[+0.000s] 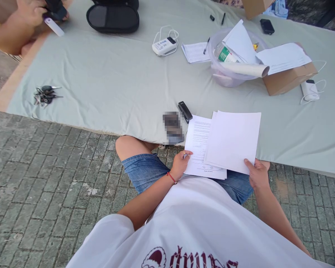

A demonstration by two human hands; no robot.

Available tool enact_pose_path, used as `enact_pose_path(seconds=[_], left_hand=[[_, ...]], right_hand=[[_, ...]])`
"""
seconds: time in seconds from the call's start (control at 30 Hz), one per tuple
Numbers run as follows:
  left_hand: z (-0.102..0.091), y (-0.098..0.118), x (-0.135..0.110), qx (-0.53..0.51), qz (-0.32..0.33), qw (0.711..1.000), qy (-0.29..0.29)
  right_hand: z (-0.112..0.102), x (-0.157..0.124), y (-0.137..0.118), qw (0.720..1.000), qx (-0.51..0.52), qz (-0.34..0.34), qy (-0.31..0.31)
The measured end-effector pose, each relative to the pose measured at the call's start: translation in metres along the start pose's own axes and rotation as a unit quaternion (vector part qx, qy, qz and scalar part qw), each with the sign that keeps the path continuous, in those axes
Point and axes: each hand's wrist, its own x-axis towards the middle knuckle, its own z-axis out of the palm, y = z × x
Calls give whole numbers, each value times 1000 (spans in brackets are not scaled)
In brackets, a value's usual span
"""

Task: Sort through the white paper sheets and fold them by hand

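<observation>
My left hand (181,163) grips the left edge of some printed sheets (197,141), thumb on top and fingers underneath. Blank-sided white sheets (233,139) overlap the printed ones on the right, and my right hand (258,172) pinches their lower right corner. Both lots of paper reach from the table edge over my lap. Just beyond the printed sheets lies a black stapler (185,111). Beside it is a phone-like thing (173,128) whose surface is blurred out.
A clear plastic tub (226,80) holds papers and a bottle. Beside it stands a cardboard box (292,78) with a paper on top. Keys (46,95), a white corded device (164,46) and a black case (113,18) lie farther off. Another person's hand (33,13) is at upper left.
</observation>
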Motion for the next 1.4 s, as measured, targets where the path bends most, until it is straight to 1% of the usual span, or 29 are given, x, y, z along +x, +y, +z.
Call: enact_pose_path(seconds=[0.1,0.2,0.33,0.4,0.47,0.6,0.73,0.83,0.9,1.0,1.1,1.17,1.27,1.4], left_hand=[[1,3,-2,-34,-9,999,-4],[2,8,-5,-63,-30,998,-7],[3,9,-5,-87,-54,995,0],[3,6,-4,-106,-43,993,-1],[4,2,-2,-96,-19,995,-8],[4,-1,0,-15,14,1000,-4],[3,2,-2,17,6,1000,21],[2,3,-2,6,-9,1000,21],[3,1,-2,-5,-8,1000,20],[3,-5,1,-36,13,999,20],[2,-8,3,-66,33,997,18],[1,-9,4,-62,34,997,21],[0,-7,3,-50,32,998,17],[0,-5,1,-65,47,997,-4]], right_hand=[[5,-5,-8,999,41,17,2],[20,-18,-12,998,59,21,-31],[42,-37,-12,993,71,48,-75],[48,-44,-12,992,72,60,-90],[52,-47,-11,990,74,70,-96],[51,-46,-6,991,42,76,-104],[44,-38,1,994,-20,67,-80],[36,-32,5,995,-49,55,-62],[30,-28,6,996,-54,50,-43],[21,-21,6,997,-36,61,-9],[16,-15,3,998,-19,64,6],[17,-14,0,998,-8,56,13],[25,-18,-4,998,16,54,15],[40,-31,-9,999,15,46,-13]])
